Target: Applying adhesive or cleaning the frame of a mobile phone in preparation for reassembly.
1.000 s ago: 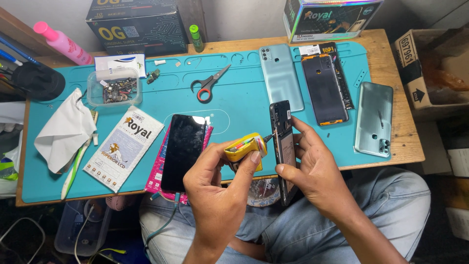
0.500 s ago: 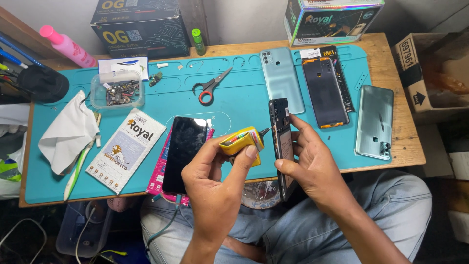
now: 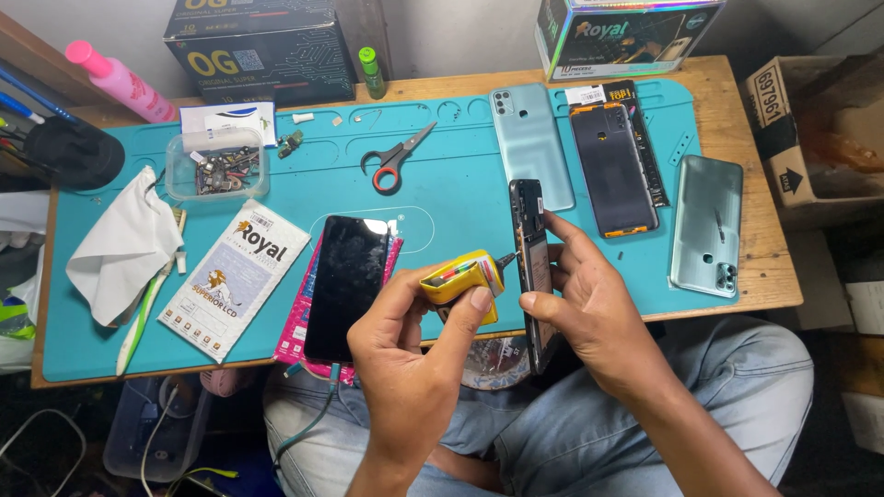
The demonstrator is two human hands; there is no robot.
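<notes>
1. Two hands meet over the lap: the left hand [image 3: 405, 354] pinches a yellow glue tube [image 3: 459, 278] between thumb and fingers, its dark nozzle touching the edge of the phone frame [image 3: 529, 267].
2. The right hand [image 3: 599, 317] clamps that frame on edge, thumb on the near side and fingers behind.
3. Judging by the nozzle's place, a light, even squeeze with the tip kept on the rim would suit, the frame held steady.
4. On the mat [image 3: 460, 184], just left, lies a black screen [image 3: 345, 283].
5. A clear tray [image 3: 218, 166] holds small loose parts.
6. Cardboard box [image 3: 815, 138] at right: contents unclear.
</notes>
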